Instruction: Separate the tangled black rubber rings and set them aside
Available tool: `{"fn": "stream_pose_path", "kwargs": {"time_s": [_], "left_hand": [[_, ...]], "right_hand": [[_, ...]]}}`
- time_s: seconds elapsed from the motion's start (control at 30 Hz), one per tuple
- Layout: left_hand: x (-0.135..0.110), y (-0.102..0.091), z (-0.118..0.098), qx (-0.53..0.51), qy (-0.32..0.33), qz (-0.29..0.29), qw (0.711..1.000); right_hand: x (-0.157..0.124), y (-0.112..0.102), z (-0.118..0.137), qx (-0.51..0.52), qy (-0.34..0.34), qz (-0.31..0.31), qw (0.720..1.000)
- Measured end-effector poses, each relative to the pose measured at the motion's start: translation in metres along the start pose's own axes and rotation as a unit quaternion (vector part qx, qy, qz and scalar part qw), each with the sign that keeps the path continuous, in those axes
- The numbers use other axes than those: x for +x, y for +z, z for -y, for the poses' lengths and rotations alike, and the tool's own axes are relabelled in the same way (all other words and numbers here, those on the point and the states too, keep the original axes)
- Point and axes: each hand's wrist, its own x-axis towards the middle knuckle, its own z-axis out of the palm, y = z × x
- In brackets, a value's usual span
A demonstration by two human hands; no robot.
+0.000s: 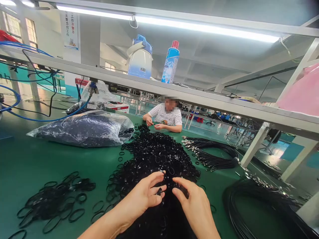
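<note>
One long green-topped workbench runs out ahead of us, and a white overhead shelf crosses it, carrying a blue-and-white vacuum flask and a blue spray can. Blue air hoses loop at far left; a pink plastic bag sits at right. Co-worker in a striped shirt is at the bench's far side, hands together over the surface.

On the bench: clear bag of black rings far left, coil of black cable near right, bundle of metal-tipped black cords far right, loose black rings near left.

Main pile of black rings sits centre, running under our left hand and right hand. We have both hands on it. Left fingers are curled narrow around a small black ring; grip unclear. Right fingers are narrow, touching the pile; cannot tell if holding anything.
</note>
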Motion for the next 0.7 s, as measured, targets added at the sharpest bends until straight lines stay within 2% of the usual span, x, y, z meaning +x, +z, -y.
{"fn": "stream_pose_path", "kwargs": {"time_s": [0.07,0.17,0.37,0.5,0.7], "left_hand": [[-0.003,0.001,-0.002,0.018,-0.006,0.009,1.0],[-0.007,0.005,-0.007,0.051,-0.022,-0.001,0.998],[-0.008,0.011,-0.012,0.051,-0.018,0.014,0.998],[-0.001,0.008,-0.01,0.029,0.02,-0.007,0.999],[0.002,0.006,-0.01,0.077,0.018,-0.06,0.995]], "right_hand": [[-0.004,0.0,0.01,-0.029,-0.052,0.0,0.998],[-0.009,0.004,0.021,0.007,-0.08,0.052,0.995],[-0.011,0.014,0.021,0.035,-0.016,0.073,0.997],[-0.01,0.014,0.019,0.06,-0.005,0.049,0.997],[-0.01,0.015,0.017,0.027,0.024,0.006,0.999]]}}
